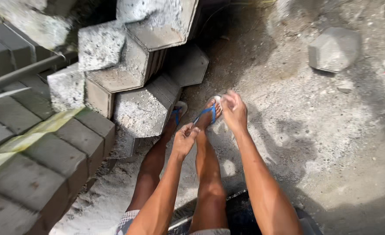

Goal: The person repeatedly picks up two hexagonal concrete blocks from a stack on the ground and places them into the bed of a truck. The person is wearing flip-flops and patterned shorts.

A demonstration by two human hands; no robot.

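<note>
Head view looks straight down along two bare forearms and two bare legs toward sandy ground [332,143]. Nearest the camera, a dark rounded thing [240,213] lies under the legs, too shadowed to identify.

Left hand [184,140] hangs over the shin, fingers curled in loosely toward the palm, gripping nothing visible. Right hand [234,111] is a little farther out, fingers bunched and partly closed; whether it pinches anything I cannot tell. Neither hand touches a block.

Two flip-flops with blue straps sit on the feet: the right one [210,111] lies just beside the right hand, long axis running away from the camera, toe end farthest; the left one [178,112] is tucked against the nearest hexagonal block [142,111].

That block belongs to a tumbled pile of grey hexagonal concrete pavers [131,65], about six showing, leaning at mixed angles, flat faces tilted up and right. To the left, a neat stack of darker rectangular pavers [48,165] runs diagonally, with a pale yellow strip [31,137] lying across its top. A thin dark bar [22,72] crosses above it.

Farthest out, one lone hexagonal paver [334,48] rests on the ground, well apart from the pile.
</note>
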